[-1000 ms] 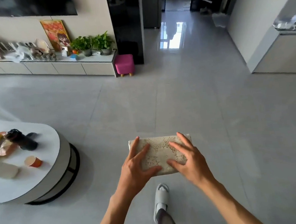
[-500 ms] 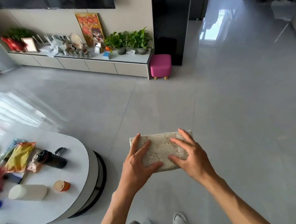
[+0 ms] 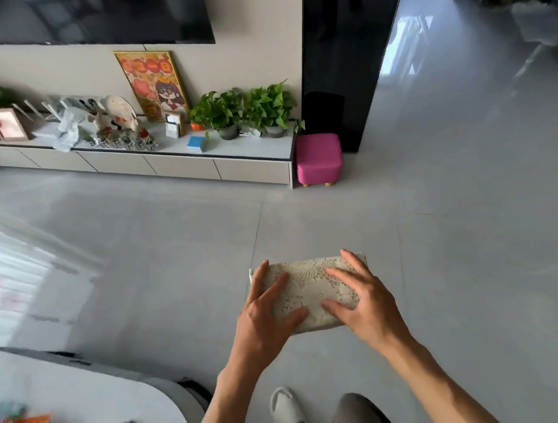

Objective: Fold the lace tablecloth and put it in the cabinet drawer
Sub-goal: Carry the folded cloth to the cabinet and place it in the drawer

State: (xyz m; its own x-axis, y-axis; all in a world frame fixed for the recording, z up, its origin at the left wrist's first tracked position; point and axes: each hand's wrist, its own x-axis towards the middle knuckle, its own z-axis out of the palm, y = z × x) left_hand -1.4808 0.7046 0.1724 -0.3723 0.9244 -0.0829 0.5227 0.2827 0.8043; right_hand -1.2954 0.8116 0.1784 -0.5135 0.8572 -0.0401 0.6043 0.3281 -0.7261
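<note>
The cream lace tablecloth [image 3: 307,282] is folded into a small thick rectangle and carried in the air above the grey floor. My left hand [image 3: 265,319] grips its left side, fingers spread on top and thumb at the near edge. My right hand [image 3: 366,302] holds the right side the same way. Ahead along the wall runs the low white cabinet [image 3: 180,168] with a row of flat drawer fronts, all of them shut.
On the cabinet top stand potted plants [image 3: 246,111], a framed picture [image 3: 154,83] and ornaments. A pink stool [image 3: 318,159] sits at its right end beside a black panel. A round white coffee table [image 3: 94,399] with snack bags lies at my lower left.
The view has swung left and I have walked closer to the cabinet; the coffee table has slid down to the lower left. Both hands keep the same hold on the folded cloth.
</note>
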